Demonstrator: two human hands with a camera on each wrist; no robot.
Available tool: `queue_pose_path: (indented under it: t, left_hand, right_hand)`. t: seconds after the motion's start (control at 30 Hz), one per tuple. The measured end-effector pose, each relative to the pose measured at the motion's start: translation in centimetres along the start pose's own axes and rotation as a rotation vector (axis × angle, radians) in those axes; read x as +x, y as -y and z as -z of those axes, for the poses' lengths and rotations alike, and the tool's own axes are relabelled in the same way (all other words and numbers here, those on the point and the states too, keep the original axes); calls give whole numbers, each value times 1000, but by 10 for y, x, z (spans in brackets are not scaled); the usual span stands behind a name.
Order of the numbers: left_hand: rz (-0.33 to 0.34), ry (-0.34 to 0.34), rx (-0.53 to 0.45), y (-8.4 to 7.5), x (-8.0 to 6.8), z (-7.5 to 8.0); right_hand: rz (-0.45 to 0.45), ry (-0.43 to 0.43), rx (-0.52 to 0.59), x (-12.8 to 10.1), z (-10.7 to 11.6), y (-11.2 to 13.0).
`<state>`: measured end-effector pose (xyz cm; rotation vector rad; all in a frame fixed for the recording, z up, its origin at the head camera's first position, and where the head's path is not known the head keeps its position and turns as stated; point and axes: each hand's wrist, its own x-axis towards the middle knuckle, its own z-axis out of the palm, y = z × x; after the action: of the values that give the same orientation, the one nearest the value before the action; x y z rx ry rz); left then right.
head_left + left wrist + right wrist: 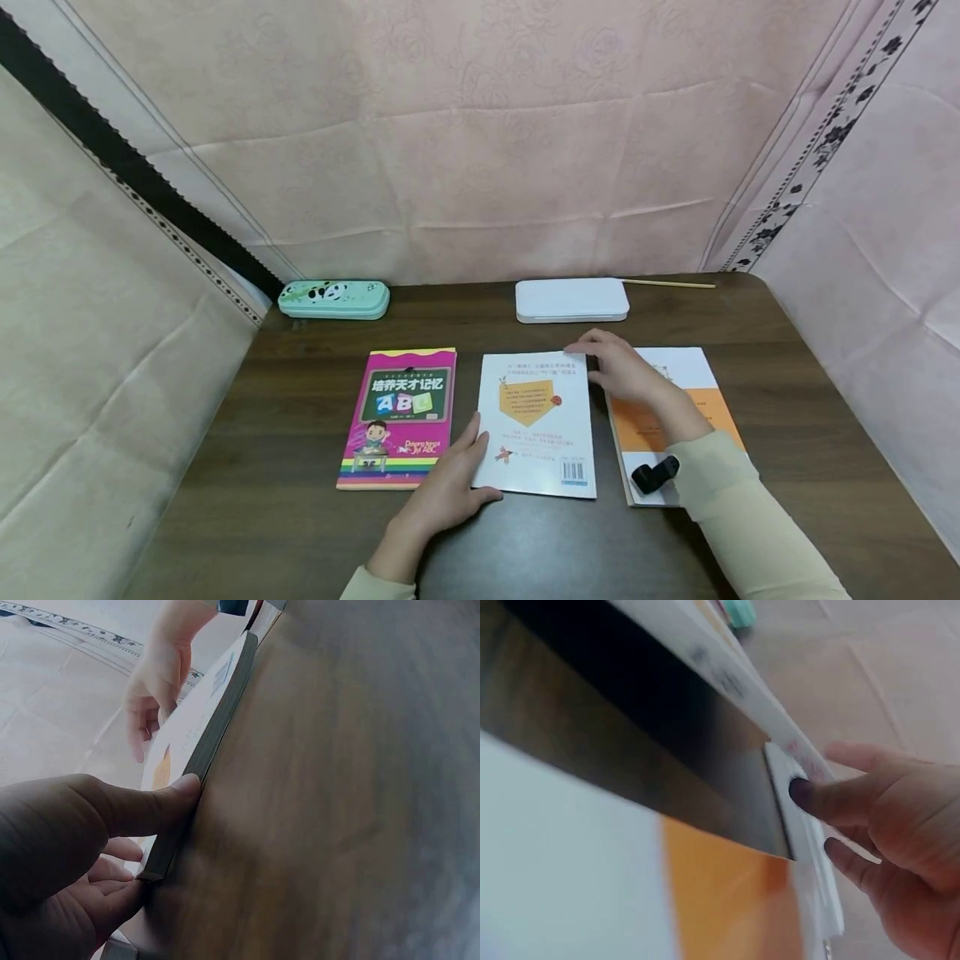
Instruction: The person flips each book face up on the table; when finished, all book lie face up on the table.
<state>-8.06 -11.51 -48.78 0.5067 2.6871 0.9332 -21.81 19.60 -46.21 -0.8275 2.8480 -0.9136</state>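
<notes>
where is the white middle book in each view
Head: the white middle book lies below centre.
Left wrist: mostly left of centre, its cover seen at a slant.
Right wrist: its spine slants from the top edge down to right of centre.
Shared landmark: the right hand, in all three.

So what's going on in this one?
A person's left hand touches the white book at its near left corner; the right hand touches its far right corner. The book lies on the table, between the pink book and the orange book. Farther back are a green case and a white case.
</notes>
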Motion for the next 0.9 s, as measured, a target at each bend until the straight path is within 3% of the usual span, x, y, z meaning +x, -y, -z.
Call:
queue_pose_path:
  t: [0.23, 0.43, 0.6, 0.9]
  left_hand:
    - [-22, 14, -34, 2, -1, 1]
    - [6, -1, -52, 1, -3, 3]
    - [16, -74, -75, 0, -5, 5]
    - [-11, -271, -141, 1, -7, 6]
  right_hand:
    - [24, 31, 32, -3, 8, -6]
    - [-53, 63, 119, -7, 7, -15]
    - [-88, 38, 173, -8, 8, -24]
    - [-51, -45, 356, -10, 14, -26]
